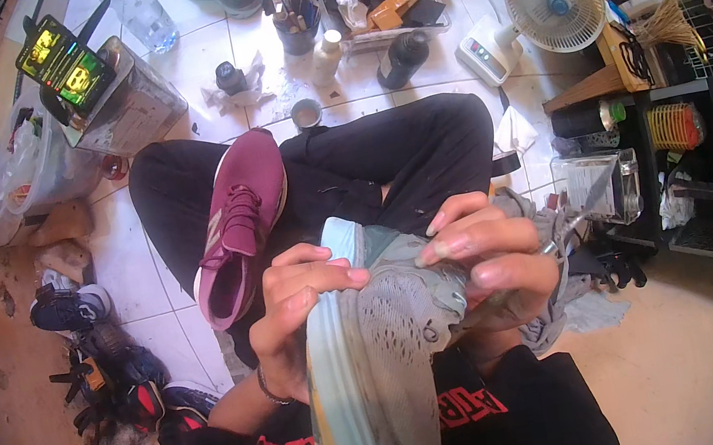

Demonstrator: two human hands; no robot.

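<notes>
A grey mesh sneaker with a pale blue sole [380, 380] is held upright over my lap, its toe toward the lower edge. My left hand [291, 310] grips it along the sole's left side, fingers curled over the edge. My right hand [501, 259] has its fingers bent over the grey upper and collar at the right, pressing on them. A maroon sneaker [244, 204] lies on my left thigh. A crumpled grey cloth [546, 322] hangs beside my right hand, partly hidden by it.
A phone [61, 60] stands on a box at upper left. Bottles [404, 59], a small cup [306, 115], a tool holder [298, 23], baskets of supplies [391, 11] and a fan [554, 2] stand ahead. Shoes [86, 308] pile at left; a black rack [711, 179] is at right.
</notes>
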